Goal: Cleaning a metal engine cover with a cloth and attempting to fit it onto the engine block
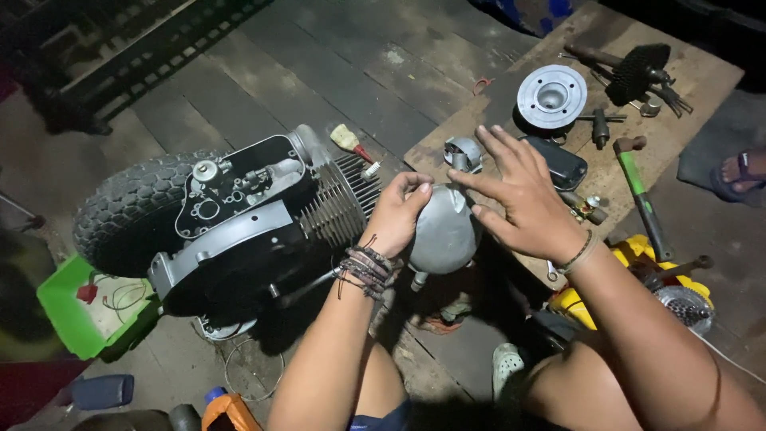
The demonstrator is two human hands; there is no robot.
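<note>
The left hand (399, 211) grips the near edge of a rounded grey metal cover (444, 231), fingers curled over its top and thumb against its side; the cover sits at the end of the finned cylinder (343, 203) of a small engine (239, 223) that lies on the dark plank floor (335, 72); the cover is directly under and between both hands. The right hand (523, 199) is spread wide, fingers splayed and holding nothing, hovering just above and to the right of the cover, its fingertips near the cover's upper edge; whether they touch it cannot be told. A knobbly tyre (128, 211) sits at the far left end of the engine; a green tray (68, 311) lies below it on the floor. Beyond the right hand a wooden board (678, 96) carries a round grey cylinder head (550, 96), a black toothed part (637, 72), a dark oblong case (562, 164) and a green-handled hammer (642, 199); a yellow object (630, 255) lies by the right wrist; another person's sandalled foot (742, 172) shows at the right edge.
</note>
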